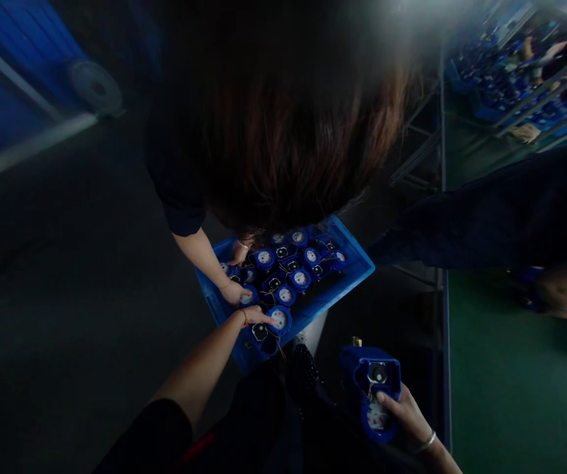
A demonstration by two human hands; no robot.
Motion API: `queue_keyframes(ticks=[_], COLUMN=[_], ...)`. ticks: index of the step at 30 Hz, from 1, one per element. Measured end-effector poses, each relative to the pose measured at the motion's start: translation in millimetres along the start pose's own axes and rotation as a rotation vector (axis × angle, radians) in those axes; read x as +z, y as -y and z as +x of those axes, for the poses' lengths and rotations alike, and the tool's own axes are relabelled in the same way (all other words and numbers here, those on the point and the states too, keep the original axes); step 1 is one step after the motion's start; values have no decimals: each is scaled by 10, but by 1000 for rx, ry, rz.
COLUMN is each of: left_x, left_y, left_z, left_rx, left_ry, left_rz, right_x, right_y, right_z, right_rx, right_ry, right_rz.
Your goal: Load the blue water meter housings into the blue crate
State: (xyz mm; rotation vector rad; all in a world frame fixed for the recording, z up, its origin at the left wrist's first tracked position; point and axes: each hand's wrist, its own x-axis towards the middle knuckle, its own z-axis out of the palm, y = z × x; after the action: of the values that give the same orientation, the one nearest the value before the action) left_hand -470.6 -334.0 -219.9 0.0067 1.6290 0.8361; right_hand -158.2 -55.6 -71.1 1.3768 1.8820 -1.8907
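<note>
My left hand point(255, 316), with a red string at the wrist, grips a blue water meter point(279, 320) at the near side of a blue plastic crate point(345, 284). Its thumb or a finger lies over the white dial; the underside of the grip is hidden. Outside the crate, to the lower right, my right hand point(404, 409) holds another blue water meter point(376, 372), which has a round dial, an open box section and a brass end. Several similar meters with loose thin wires fill much of the crate.
Across the crate a co-worker bends over, and that person's hand point(237, 291) is on a meter inside. Another dark sleeve point(485, 204) reaches in from the right. A green work surface point(510, 395) lies at right, with racks and heaped blue parts point(505, 85) behind.
</note>
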Motion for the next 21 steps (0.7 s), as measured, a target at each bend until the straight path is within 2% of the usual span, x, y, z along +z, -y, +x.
queue_keyframes(ticks=[6,12,14,17,21], left_x=[14,116,139,166,135], left_y=[33,183,235,311,346], left_z=[-41,-210,-244,-295,-334], left_rx=[-174,-221,-239,-260,-241], left_ry=[61,103,73,-33,-100], left_rz=[-245,-499,-541,-552,-451], right_x=[-45,-89,-111,-142,-132], right_y=[-53,45,85,140,236], right_z=[222,475,551,658,762], right_rx=[-2,25,23,15,5], right_ry=[55,164,180,193,159], right_rz=[-30,-5,-15,-47,-89])
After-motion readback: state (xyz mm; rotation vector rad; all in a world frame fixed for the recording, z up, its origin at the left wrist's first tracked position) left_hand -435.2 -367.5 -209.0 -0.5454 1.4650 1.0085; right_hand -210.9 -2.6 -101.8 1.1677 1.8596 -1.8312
